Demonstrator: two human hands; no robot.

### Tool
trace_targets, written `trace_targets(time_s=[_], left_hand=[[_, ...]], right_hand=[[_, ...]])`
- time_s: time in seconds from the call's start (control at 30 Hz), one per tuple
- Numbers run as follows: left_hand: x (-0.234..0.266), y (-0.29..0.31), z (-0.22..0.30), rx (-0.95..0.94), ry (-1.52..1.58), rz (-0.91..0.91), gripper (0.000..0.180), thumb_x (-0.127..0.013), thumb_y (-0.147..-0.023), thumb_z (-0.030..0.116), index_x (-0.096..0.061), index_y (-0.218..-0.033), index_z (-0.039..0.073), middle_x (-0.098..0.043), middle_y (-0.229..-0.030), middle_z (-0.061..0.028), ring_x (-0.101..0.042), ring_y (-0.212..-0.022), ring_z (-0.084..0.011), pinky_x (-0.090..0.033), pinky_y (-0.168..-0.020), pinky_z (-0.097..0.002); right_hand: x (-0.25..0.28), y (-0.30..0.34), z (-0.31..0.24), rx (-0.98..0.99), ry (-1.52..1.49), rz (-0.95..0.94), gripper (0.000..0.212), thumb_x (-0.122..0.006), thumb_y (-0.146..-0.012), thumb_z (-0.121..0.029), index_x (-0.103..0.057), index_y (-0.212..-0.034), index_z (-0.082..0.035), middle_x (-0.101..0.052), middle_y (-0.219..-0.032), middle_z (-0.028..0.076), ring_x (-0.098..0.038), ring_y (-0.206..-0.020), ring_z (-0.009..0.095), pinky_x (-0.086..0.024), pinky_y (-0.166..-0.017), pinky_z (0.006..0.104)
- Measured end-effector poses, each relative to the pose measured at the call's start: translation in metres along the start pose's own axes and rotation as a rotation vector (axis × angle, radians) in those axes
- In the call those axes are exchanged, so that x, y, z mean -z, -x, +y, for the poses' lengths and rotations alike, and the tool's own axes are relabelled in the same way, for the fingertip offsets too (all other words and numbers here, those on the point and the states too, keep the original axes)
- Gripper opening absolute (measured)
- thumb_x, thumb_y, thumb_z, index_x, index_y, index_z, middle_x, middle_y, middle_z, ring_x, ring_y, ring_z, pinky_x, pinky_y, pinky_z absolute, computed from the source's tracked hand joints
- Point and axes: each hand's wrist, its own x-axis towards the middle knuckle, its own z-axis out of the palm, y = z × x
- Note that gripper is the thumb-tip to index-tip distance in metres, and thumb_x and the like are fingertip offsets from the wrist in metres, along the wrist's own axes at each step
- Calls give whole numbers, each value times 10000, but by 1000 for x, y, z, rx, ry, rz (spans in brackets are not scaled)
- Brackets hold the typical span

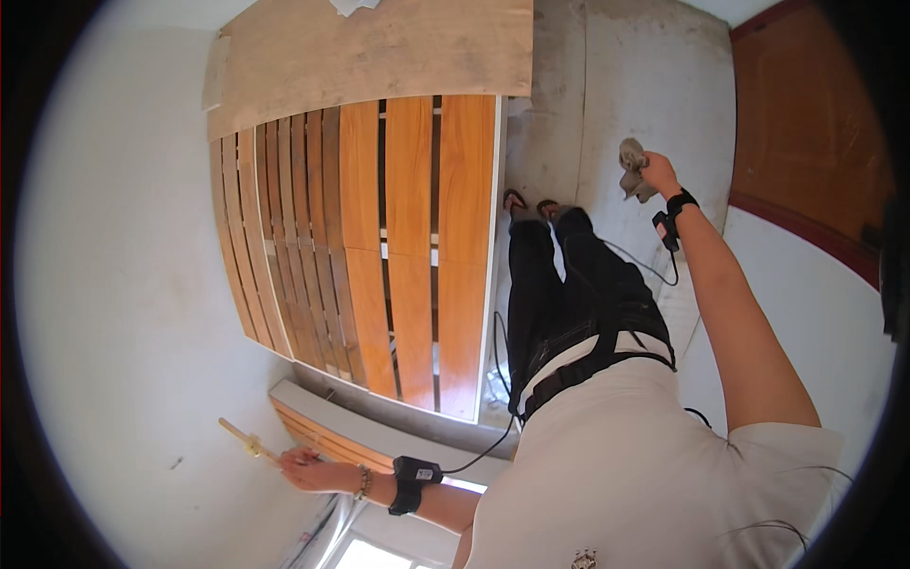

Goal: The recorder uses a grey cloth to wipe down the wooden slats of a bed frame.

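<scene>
At the lower left, my left hand (311, 470) is closed around the lower end of a thin, light wooden stick (236, 432). A pale yellowish lump or wrapping sits partway along this stick, which slants up toward the white wall (123, 284). On the upper right, my right hand (661, 174) grips a crumpled grey-brown cloth (633, 180) that hangs over the floor. Both wrists wear black straps with small cabled boxes.
A slatted wooden bed base (412, 209) stands to my left, with gaps between its boards. A brown board (379, 52) lies across its far end. Beside my left hand is a white-edged, orange-striped panel (327, 438). A red-framed brown door (806, 123) stands right. Cables (654, 277) hang near my legs.
</scene>
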Motion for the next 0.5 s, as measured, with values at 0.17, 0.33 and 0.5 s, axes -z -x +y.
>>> trace_targets(time_s=[0.17,0.33,0.5], left_hand=[[-71,25,50,-62,82,-259,348,-329,-911,335,-391,-684,79,-347,-536,-30,-319,-441,-96,-216,-424,-232],[-124,62,64,215,442,-465,328,-308,-923,287,-438,-744,45,-413,-565,-28,-353,-448,-100,-264,-422,-220],[-126,99,83,-122,19,-781,245,-348,-918,164,-439,-739,22,-424,-550,-29,-388,-441,-122,-310,-425,-232]], right_hand=[[-22,41,30,22,14,39,277,-523,-670,-119,-599,-927,-52,-599,-891,186,-555,-867,361,-450,-765,406],[-18,94,63,-43,64,-138,267,-545,-643,-104,-610,-900,-71,-601,-875,181,-558,-861,357,-451,-747,416],[-10,120,105,-206,170,-190,287,-526,-660,-89,-617,-929,-47,-603,-883,201,-564,-861,359,-445,-749,404]])
